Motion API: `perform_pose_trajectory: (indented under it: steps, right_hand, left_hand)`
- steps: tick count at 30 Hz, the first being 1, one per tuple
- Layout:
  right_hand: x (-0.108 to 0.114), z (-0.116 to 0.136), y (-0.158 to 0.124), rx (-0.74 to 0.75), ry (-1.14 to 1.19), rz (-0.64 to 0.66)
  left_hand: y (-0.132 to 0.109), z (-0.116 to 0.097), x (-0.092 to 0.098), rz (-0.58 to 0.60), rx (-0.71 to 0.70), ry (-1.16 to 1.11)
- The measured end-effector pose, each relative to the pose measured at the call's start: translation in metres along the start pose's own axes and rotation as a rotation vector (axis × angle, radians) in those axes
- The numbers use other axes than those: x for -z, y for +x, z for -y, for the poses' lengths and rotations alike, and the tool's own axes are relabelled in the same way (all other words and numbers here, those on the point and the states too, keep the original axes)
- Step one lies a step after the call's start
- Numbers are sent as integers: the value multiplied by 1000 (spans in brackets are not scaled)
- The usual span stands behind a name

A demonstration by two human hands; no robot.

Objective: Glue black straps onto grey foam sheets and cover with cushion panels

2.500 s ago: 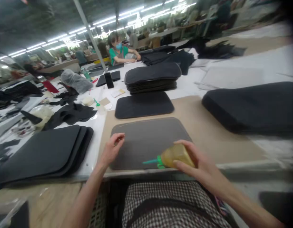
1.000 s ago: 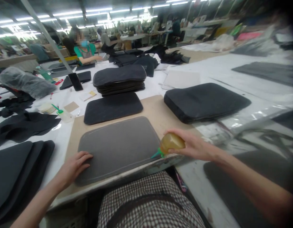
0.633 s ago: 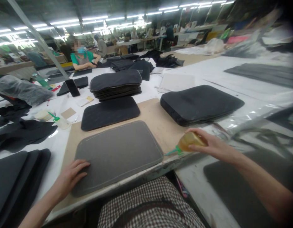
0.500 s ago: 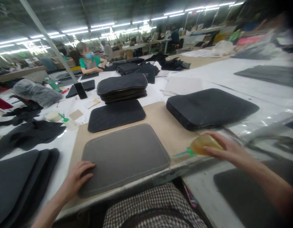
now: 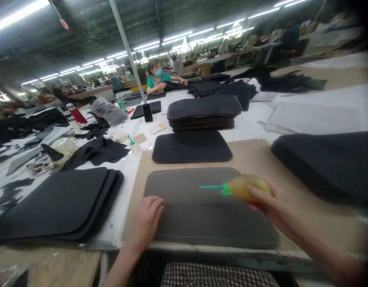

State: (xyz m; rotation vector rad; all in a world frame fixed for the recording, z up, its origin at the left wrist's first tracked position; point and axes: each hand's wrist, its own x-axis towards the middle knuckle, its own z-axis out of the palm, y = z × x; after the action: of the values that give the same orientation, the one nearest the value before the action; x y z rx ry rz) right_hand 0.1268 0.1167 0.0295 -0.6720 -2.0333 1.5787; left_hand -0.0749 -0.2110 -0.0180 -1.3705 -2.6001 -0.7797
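Matt grey cloth panel (image 5: pixel 202 207); translucent amber plastic bottle (image 5: pixel 246 187); brown cardboard sheet (image 5: pixel 255 159)

Panel (image 5: pixel 202 211) flat on board (image 5: pixel 255 155) at near edge of tabletop (image 5: pixel 252 119), left hand (image 5: pixel 148 217) on its near-left corner, bottle (image 5: pixel 243 187) in right hand (image 5: pixel 272 205) over its right side, pad (image 5: pixel 191 146) behind, pad stack (image 5: pixel 203 111) behind that, panel pile (image 5: pixel 58 201) left, second pile (image 5: pixel 327 163) right

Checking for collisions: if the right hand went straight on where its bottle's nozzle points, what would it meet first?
Probably the grey pad: the bottle in the right hand points leftward across it. The left hand rests nearer the edge, seemingly off that line. Height unclear.
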Motion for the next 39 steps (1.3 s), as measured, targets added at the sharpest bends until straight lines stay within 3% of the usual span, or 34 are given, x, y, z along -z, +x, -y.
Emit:
perform_pose_trajectory:
  steps: [4,8,12,17,21,31,35,39]
  right_hand:
    - [-86,24,30,-15,108,199]
    - [-155,33,59,177,-20,219]
    - [-198,27,82,408,-176,285]
    - [-224,14,99,612,-228,474]
    - [-227,11,109,647,-249,488]
    - [-214,5,122,612,-306,235]
    - [-178,0,109,440,-217,120]
    - [-107,-11,89,88,251,94]
  left_hand:
    - [7,-44,-34,112,-134,79]
    - [15,-60,-61,115,-64,116]
    - [13,-59,-71,52,-27,145]
    - [7,-59,-70,-1,-20,170]
    - [6,-59,-71,-21,-14,170]
    - [6,-59,-71,-16,-17,146]
    - [8,-59,-69,7,-10,161]
    - [7,-54,-72,34,-42,160]
